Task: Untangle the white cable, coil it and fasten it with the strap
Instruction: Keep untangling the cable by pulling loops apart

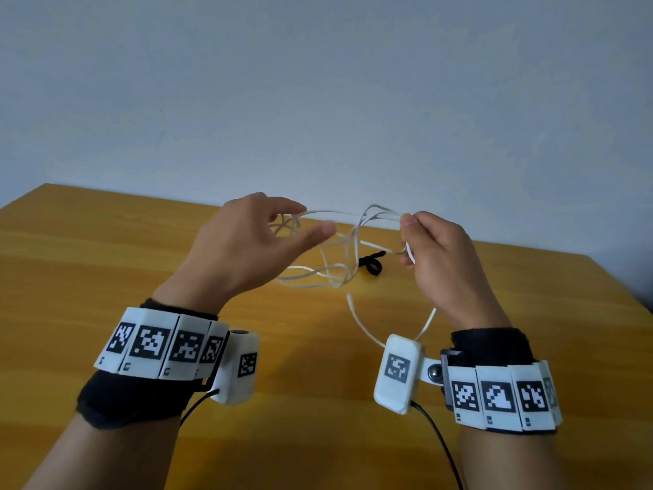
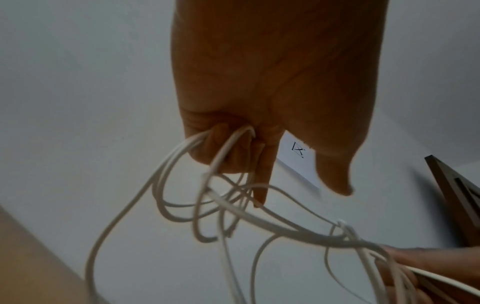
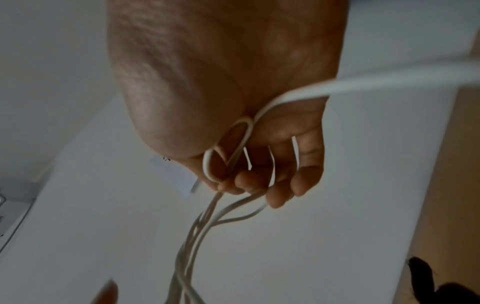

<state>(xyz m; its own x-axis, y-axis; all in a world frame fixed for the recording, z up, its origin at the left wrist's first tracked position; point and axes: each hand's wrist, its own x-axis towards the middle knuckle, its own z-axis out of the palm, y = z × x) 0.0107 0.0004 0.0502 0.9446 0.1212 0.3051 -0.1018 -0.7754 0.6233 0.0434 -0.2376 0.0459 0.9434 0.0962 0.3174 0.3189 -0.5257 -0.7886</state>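
Nearest to the camera, both forearms carry black wrist bands with white blocks printed with black square codes [image 1: 160, 344], and a small white camera box [image 1: 397, 373] hangs at the inner side of each wrist. Both hands are raised above the wooden, yellow-brown worktop [image 1: 106, 263], about over its middle.

The thin white cable [image 1: 341, 252] is stretched between the two hands in a loose tangle. One free end with a white plug [image 1: 350, 299] hangs down in front, near the right wrist.

The right hand [image 1: 443, 256] has its fingers curled around several strands of the cable, and its thumb presses them from above. In the right wrist view the strands pass between the curled fingers [image 3: 306, 179] and a small loop sits by the thumb.

The left hand [image 1: 247, 242] has its lower fingers curled, and cable loops pass through them, as the left wrist view shows [image 2: 228, 156]. Its forefinger and thumb are stretched out toward the right hand, and one strand runs at the forefinger tip.

From the hands the tangled loops hang down toward the worktop. Behind the tangle, the small black strap [image 1: 371, 264] lies on the worktop, curled in a ring, toward the far edge. Beyond that edge stands a plain pale grey wall [image 1: 318, 83].
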